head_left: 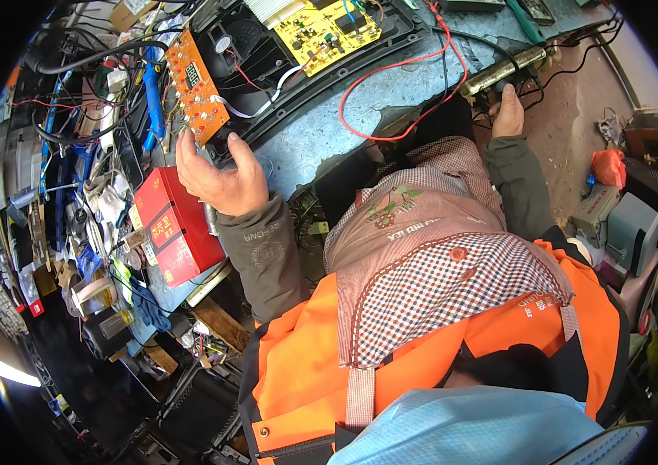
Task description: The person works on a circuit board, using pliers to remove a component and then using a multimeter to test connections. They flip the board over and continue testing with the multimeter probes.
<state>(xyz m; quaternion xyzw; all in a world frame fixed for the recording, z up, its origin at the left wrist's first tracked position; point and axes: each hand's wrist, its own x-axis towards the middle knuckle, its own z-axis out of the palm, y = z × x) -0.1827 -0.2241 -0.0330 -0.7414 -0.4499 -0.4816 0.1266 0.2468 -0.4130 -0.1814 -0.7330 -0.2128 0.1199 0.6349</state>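
**Orange display board by one hand, power strip by the other**

So the bit that matters here is the orange display board (198,93), sitting tilted at the left end of the open black housing (403,29), with a white ribbon cable (261,111) running from it toward the yellow circuit board (323,40). My read: this is a hook-up or power check on an opened appliance, with the mains side getting attention right now. Next move probably calls for getting the plug connection sorted without bumping that loose board or tugging its cable.

Left hand (223,180) is right at the board's lower end, palm turned up, index finger and thumb spread apart around the corner. It looks loose and not clamped on anything; the index tip might be touching the edge, can't be sure. That forearm angles up and to the left.

Right hand (508,116) is well apart from it, reaching past the bench edge to the power strip (503,72). Thumb points up, fingers mostly hidden, so I can't tell if it's gripping a plug.

Further out, a red wire (391,139) loops across the blue benchtop (302,151), and a red box (178,229) sits just below the left wrist.
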